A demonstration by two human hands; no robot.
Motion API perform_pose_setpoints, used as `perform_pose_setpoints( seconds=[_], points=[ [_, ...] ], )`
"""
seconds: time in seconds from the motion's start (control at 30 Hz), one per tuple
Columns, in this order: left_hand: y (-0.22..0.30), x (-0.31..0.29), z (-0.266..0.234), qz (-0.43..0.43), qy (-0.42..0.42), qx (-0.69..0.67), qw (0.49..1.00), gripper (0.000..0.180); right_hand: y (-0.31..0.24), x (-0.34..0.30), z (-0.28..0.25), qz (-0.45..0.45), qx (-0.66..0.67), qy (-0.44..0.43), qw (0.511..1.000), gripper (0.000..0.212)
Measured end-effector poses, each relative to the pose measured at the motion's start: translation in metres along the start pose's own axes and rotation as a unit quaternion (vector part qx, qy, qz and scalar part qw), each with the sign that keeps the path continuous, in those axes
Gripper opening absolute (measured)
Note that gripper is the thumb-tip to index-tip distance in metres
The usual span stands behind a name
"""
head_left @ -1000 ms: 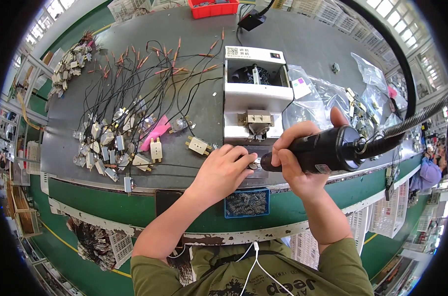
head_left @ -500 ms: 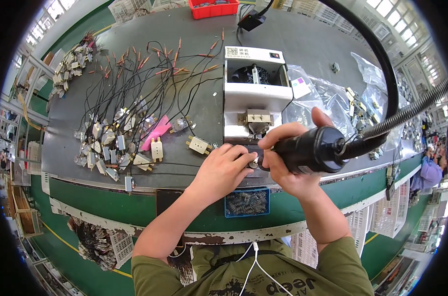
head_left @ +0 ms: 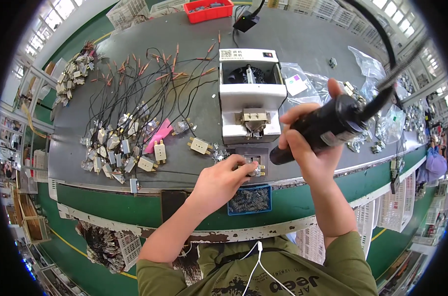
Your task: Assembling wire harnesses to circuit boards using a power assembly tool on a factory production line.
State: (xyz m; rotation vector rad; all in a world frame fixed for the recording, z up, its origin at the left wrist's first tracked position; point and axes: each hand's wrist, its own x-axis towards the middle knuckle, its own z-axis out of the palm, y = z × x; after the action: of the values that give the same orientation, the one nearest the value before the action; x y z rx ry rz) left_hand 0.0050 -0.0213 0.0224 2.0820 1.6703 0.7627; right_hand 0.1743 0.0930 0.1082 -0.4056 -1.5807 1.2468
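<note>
My right hand (head_left: 315,158) is wrapped round a black electric screwdriver (head_left: 327,126), tilted with its tip pointing down to the left, apart from the work. In my left hand (head_left: 219,180), thumb and fingers pinch a small clear plug part (head_left: 257,170) with brass-coloured prongs, at the metal fixture (head_left: 263,154) in front of the white screw feeder (head_left: 252,90). My fingers hide part of the plug. Just left of the fixture lie small loose metal bits (head_left: 219,155). Nearby on the table rests a cream plug (head_left: 200,145).
Wired plugs with black cables (head_left: 130,143) are heaped on the left, a pink strip (head_left: 159,136) among them. A blue tray of small metal parts (head_left: 250,213) sits at the front edge. Plastic bags (head_left: 295,76) lie right of the feeder; a red bin (head_left: 209,15) stands behind.
My right hand has lifted the screwdriver up and to the right, away from the plug part. My left hand stays at the fixture, and the part now shows more.
</note>
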Motion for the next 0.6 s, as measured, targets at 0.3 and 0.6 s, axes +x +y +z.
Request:
perform_pose_setpoints(
  seconds=[0.3, 0.6],
  points=[
    [0.038, -0.06, -0.089, -0.102, 0.11, 0.119, 0.982, 0.039, 0.016, -0.015, -0.013, -0.061, -0.102, 0.059, 0.991, 0.1],
    [-0.115, -0.481, -0.074, -0.532, 0.291, 0.292, 0.74, 0.042, 0.016, -0.045, -0.037, -0.147, -0.128, 0.071, 0.978, 0.09]
  ],
)
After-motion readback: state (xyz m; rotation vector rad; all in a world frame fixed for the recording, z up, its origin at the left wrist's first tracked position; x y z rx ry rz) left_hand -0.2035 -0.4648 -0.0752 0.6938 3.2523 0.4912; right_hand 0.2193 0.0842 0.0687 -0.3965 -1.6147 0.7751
